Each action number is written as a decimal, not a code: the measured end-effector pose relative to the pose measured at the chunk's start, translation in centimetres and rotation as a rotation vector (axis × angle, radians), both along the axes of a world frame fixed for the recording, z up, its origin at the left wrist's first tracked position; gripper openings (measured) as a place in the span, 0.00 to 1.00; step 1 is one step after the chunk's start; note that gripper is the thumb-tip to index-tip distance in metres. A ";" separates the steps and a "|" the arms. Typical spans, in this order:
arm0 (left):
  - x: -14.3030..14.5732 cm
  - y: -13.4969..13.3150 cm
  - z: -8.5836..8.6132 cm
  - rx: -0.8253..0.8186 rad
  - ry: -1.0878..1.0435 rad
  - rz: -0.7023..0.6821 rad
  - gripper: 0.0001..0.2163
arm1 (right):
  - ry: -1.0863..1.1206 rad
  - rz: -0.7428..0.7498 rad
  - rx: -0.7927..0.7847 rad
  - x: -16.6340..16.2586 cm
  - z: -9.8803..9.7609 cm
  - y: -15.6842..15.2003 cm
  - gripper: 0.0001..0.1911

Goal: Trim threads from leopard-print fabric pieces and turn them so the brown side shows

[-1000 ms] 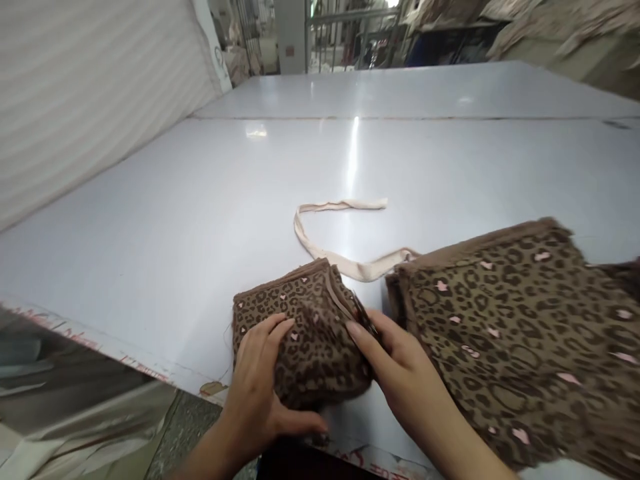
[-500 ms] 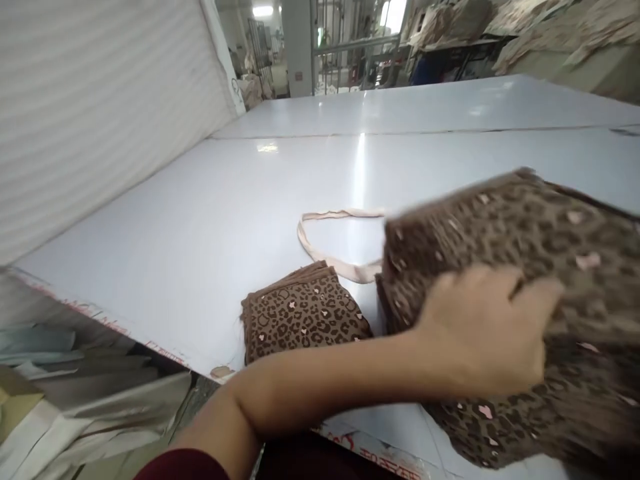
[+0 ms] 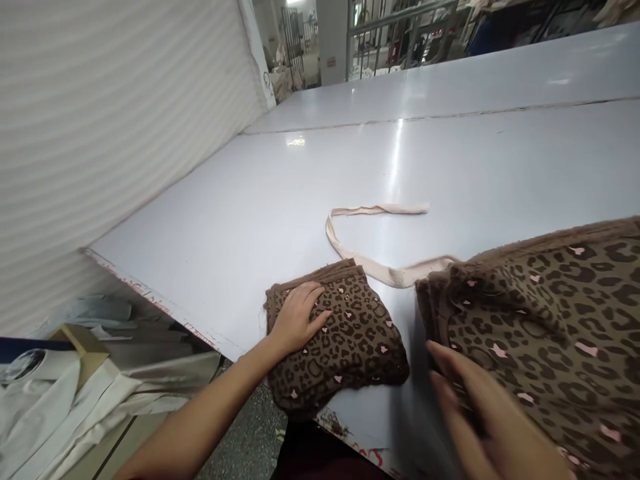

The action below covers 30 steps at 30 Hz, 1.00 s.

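My left hand (image 3: 299, 316) lies flat on top of a small stack of brown leopard-print fabric pieces (image 3: 357, 327), its thumb apart from the fingers. The stack sits at the table's near edge, and its front part hangs slightly over. On the right is a larger stack of the same leopard-print fabric (image 3: 560, 333) with pink spots. My right hand (image 3: 480, 413), blurred, is at this stack's left side, fingers stretched out and apart. Whether its fingertips touch the cloth I cannot tell. A pale pink fabric strip (image 3: 395, 275) curves behind both stacks, one end meeting the larger one.
The white table (image 3: 225, 213) has a seam running across its far part. A thick roll of white ribbed material (image 3: 125, 120) stands along the left. Below the table edge lie pale folded fabrics (image 3: 100, 400) and a cardboard box (image 3: 90, 353). Metal railings (image 3: 400, 40) stand behind.
The larger stack has been set down lower at the right, and the left hand has left it for the small stack. The right hand has come into view. The camera view has turned.
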<state>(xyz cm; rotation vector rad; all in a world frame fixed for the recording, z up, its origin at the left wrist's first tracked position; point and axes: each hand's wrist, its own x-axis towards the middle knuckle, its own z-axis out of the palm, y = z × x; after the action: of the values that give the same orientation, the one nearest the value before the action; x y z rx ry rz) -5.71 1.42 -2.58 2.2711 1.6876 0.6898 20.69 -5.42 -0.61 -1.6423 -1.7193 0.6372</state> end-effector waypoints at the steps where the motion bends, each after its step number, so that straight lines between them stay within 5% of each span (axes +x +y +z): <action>1: -0.8 0.2 -0.4 -0.007 0.003 -0.030 0.17 | -0.065 0.028 -0.004 -1.2 -0.8 0.4 0.24; 5: -0.7 0.0 0.2 -0.019 -0.027 -0.126 0.15 | -0.219 0.050 -0.133 -4.3 -3.2 1.8 0.24; 10: 3.3 -2.2 0.7 -0.097 -0.073 -0.413 0.11 | -0.170 0.077 -0.178 -3.7 -3.3 1.9 0.16; 20: 5.6 -2.6 -0.2 -0.223 -0.052 -0.266 0.13 | -0.116 -0.019 -0.199 -3.5 -2.9 1.9 0.17; 26: 6.0 -3.2 -0.9 -0.044 0.138 -0.345 0.11 | -0.058 -0.063 -0.231 -3.6 -2.4 1.1 0.20; 30: 5.9 -3.5 -0.8 0.007 0.003 -0.316 0.11 | 0.046 -0.091 -0.283 -3.4 -1.4 0.1 0.22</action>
<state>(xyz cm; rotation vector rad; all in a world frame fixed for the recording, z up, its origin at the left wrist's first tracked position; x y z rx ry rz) 0.14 -2.09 -3.34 2.4653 1.2838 0.6190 17.33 -5.35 -2.03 -1.8705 -1.5660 0.8998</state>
